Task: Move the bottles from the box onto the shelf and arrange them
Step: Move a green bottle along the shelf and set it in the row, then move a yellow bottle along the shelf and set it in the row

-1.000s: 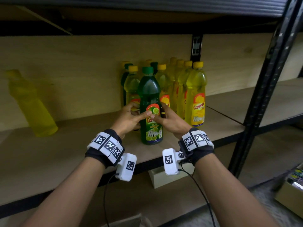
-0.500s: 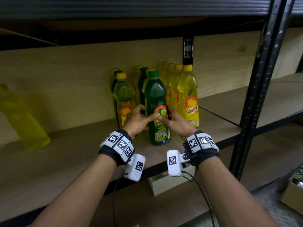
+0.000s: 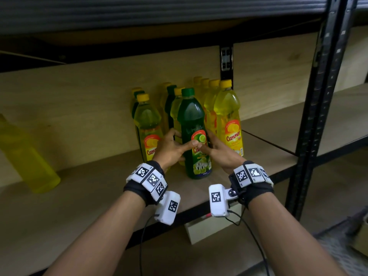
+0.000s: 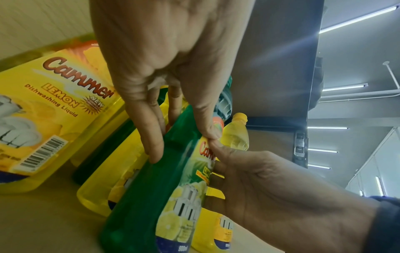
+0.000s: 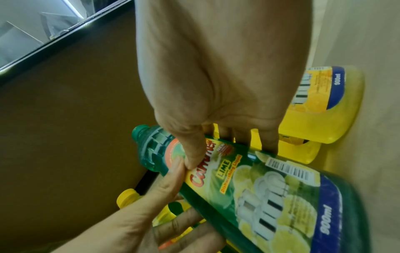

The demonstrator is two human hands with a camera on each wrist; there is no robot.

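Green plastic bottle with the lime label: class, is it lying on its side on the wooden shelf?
No: the green plastic bottle stands upright on the wooden shelf, gripped by both hands.

Bare shelf (image 3: 83, 198) board open to the left, as far as a tilted yellow bottle (image 3: 25, 156) near the left edge. Packed rows of bottles (image 3: 211, 108) right behind the green bottle (image 3: 194, 136), touching or nearly so; no gap there for fingers. Back panel (image 3: 99, 92) just behind the rows. Open board to the right, up to a black upright (image 3: 318, 108). Upper shelf (image 3: 159, 12) well above the caps; room overhead. Front edge free below both wrists
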